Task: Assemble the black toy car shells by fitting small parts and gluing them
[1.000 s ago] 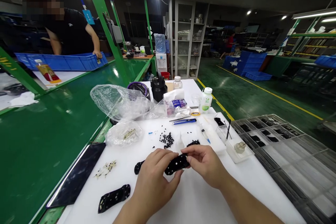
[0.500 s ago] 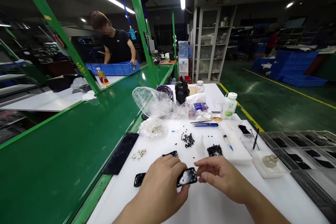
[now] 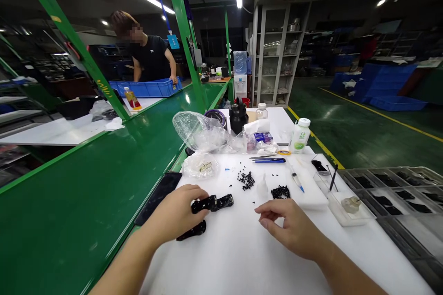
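Currently in the left hand (image 3: 185,209): a slim black moulded piece (image 3: 203,204), which I see pinched between thumb and fingers over the left part of the white tabletop (image 3: 242,253); whether it also rests on that surface I cannot tell.
Right hand (image 3: 289,228): nothing that I can make out in its grasp; the fingers curl loosely with the thumb apart from them, nearest the dense heap of small black parts (image 3: 280,192).
Black pieces, done: I judge the handling to be partway along; two pieces lie on the tabletop, a farther piece (image 3: 224,201) just off the held one's right end and a nearer piece (image 3: 196,230) on the camera side of the thumb. Pale specks show, too small for me to call holes or fittings.
Black pieces, left: the held one is not yet let go, and small parts lie loose in that dense heap and a scattered heap (image 3: 246,179), with a white spouted bottle (image 3: 262,187) between.
Held piece's long axis: roughly left to right, the right end slightly farther from the camera, nearly in line with the farther piece; I cannot tell if their ends touch.
Held piece's front: I cannot tell which end that is.
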Demonstrator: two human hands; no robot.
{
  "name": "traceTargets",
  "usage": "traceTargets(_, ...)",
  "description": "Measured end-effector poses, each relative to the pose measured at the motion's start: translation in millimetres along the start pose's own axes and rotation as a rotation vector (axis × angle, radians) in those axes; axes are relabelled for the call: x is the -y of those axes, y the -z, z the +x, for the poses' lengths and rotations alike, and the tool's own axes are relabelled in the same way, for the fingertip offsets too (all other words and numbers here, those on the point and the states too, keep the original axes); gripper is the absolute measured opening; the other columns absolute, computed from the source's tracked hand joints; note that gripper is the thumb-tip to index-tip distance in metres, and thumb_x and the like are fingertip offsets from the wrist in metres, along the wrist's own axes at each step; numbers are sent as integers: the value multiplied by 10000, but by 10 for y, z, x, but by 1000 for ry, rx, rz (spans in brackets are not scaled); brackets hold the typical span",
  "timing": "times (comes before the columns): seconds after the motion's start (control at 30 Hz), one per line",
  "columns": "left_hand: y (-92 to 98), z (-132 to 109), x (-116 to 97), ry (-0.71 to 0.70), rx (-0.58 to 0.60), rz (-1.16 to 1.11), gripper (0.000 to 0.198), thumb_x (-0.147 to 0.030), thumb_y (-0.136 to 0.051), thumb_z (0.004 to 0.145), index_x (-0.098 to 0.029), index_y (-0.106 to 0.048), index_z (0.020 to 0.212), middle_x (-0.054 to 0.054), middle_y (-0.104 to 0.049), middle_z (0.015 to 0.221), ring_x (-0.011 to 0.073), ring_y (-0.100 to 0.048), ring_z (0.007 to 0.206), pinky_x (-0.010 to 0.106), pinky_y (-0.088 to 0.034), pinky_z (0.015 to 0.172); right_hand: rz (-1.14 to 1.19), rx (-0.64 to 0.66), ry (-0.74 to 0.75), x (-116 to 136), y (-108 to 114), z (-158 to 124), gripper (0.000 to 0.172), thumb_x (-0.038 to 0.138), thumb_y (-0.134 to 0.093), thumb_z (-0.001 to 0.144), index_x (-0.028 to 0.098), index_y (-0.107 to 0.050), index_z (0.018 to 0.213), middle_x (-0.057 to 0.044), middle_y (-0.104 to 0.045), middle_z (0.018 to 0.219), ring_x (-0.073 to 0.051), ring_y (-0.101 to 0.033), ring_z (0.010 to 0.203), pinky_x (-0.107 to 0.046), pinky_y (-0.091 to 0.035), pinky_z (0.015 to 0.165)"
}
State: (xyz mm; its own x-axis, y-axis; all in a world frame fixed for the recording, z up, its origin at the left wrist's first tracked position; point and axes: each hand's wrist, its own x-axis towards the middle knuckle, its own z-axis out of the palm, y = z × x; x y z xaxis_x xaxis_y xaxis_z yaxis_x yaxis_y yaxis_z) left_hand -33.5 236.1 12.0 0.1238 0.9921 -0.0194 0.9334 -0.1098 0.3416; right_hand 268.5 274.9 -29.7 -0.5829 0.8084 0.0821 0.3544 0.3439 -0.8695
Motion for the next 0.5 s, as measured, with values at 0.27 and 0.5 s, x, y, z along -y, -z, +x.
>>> traceTargets(0.27, -358, 339, -269, -46, 19, 118, 262, -308, -543, 786, -255, -692, 995, 37, -693, 964, 252, -614, 906, 352, -444, 733, -93, -86, 48, -71, 21, 50, 219, 207, -581, 846, 225, -717, 1016, 0, -708, 831, -148, -648, 765, -278, -503, 708)
traceTargets(0.5, -367, 367, -23, -7, 29, 217, 440, -265, -527, 764, -268, -647, 1187, 43, -700, 1031, 252, -635, 961, 359, -475, 804, -167, -31, 137, -43, 2, 40, 232, 188, -551, 854, 198, -703, 1028, -2, -710, 850, -140, -639, 752, -291, -497, 750)
